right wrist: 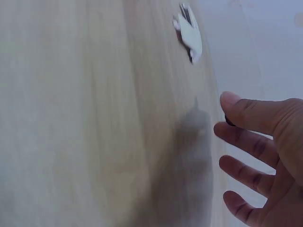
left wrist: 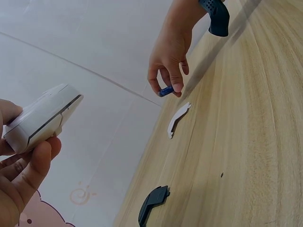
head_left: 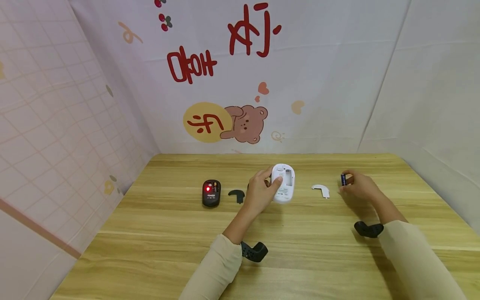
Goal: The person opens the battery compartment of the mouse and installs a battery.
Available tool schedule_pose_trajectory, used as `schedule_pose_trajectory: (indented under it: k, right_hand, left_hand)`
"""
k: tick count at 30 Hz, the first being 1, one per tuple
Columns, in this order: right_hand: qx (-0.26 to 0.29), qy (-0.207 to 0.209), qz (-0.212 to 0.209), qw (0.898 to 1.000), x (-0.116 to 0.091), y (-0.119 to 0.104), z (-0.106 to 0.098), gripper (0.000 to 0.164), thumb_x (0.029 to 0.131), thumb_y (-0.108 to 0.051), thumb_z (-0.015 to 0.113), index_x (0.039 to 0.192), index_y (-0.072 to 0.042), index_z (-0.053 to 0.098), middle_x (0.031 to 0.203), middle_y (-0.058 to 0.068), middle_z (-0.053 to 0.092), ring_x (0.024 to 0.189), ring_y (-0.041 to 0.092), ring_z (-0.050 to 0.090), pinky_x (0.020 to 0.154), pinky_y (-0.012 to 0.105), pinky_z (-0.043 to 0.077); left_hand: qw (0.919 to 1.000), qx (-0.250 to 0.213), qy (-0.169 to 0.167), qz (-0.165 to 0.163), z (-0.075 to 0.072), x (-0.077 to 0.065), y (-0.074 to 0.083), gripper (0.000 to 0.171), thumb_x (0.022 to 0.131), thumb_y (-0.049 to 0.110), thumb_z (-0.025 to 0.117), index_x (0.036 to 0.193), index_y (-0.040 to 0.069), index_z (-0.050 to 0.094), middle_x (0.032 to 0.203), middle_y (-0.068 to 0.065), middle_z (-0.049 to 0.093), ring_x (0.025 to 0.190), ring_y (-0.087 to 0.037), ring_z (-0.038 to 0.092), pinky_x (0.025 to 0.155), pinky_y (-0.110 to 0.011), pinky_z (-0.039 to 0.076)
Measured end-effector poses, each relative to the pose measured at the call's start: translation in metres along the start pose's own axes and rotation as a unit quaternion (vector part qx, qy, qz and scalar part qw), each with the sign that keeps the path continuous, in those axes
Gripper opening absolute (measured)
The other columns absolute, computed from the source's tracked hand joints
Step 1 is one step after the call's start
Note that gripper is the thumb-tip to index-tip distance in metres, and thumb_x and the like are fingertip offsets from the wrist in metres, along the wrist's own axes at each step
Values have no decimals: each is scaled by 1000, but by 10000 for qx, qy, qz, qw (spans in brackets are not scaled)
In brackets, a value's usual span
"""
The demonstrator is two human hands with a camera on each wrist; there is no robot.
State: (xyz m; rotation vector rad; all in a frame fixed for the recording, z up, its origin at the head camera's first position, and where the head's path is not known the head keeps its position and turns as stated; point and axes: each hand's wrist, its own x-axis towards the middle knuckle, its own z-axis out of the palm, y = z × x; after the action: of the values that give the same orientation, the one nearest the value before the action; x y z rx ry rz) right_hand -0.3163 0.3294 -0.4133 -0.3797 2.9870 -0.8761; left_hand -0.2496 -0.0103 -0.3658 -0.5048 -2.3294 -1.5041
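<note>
My left hand (head_left: 258,192) grips a white computer mouse (head_left: 283,192), tilted up so its underside faces the head camera. The thumb lies across that underside, beside an uncovered battery slot. Over the right side of the table, my right hand (head_left: 358,186) pinches a small blue battery (head_left: 343,179) between thumb and fingers. In the left wrist view the battery (left wrist: 165,91) juts from the fingertips; in the right wrist view it is almost wholly hidden behind the thumb. Between the hands lies a white curved battery cover (head_left: 321,191).
A black mouse (head_left: 211,193) lies upside down at the left, its red light glowing and a battery showing in its slot. Beside it is a black curved cover (head_left: 237,195). A white printed cloth (head_left: 322,75) hangs behind the wooden table (head_left: 300,250).
</note>
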Motion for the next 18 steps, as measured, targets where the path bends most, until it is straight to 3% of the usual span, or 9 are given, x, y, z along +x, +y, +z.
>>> schedule_pose_trajectory:
  k: [9, 18]
  right_hand:
    - [761, 251, -9, 9968, 2, -27, -3, 59, 87, -17, 67, 130, 5, 33, 92, 16, 65, 83, 28, 59, 67, 37, 45]
    - [1549, 290, -198, 9873, 1, -63, -4, 59, 86, -17, 68, 130, 3, 34, 86, 14, 62, 77, 30, 58, 61, 32, 45]
  left_hand:
    - [10000, 3, -30, -83, 1, 1, 0, 37, 88, 17, 65, 122, 6, 60, 95, -6, 59, 61, -9, 49, 51, -18, 44]
    - [9999, -26, -20, -122, 1, 1, 1, 37, 87, 17, 65, 122, 5, 61, 97, -7, 60, 62, -9, 49, 51, -18, 44]
